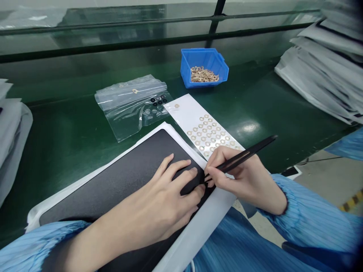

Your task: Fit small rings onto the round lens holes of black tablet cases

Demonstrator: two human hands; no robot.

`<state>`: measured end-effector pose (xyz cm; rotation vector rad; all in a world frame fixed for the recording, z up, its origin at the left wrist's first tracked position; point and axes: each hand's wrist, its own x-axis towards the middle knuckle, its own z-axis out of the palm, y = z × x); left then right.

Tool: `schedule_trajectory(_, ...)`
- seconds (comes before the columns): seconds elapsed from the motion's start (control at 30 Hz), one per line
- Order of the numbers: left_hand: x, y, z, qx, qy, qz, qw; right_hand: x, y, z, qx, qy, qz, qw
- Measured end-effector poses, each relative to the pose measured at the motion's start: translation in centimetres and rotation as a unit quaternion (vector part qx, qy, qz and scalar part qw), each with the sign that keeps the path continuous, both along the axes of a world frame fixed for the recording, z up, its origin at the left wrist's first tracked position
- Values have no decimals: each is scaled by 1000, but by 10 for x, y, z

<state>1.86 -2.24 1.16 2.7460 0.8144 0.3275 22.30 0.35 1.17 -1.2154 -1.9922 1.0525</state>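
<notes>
Your right fingers (219, 166) are pinching black tweezers (241, 158), tips down at the edge of the dark pad (113, 181), while your left fingers (181, 175) lie flat and loose on it. Just past them sits a white sheet of tan rings (205, 132), with a blue bin (202, 62) of loose ones beyond.

One white sheet (181, 111) carries dozens of small rings (204, 134), too many to count exactly. Around it are one blue bin (202, 66), one plastic bag (127, 107), one black pad (113, 177) and two piles of white packets (320, 75). At its lower end are one left hand (153, 200), one right hand (241, 177) and one pair of tweezers (241, 158).
</notes>
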Motion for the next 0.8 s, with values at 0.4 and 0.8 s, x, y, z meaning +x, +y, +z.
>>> schedule_trajectory(0.4, -1, 0, 2, -15, 2, -4, 1000, 13, 5, -3, 49, 28, 88, 995)
schedule_trajectory(0.8, -1, 1, 2, -14, 14, -9, 1000, 11, 5, -5, 78, 43, 83, 993)
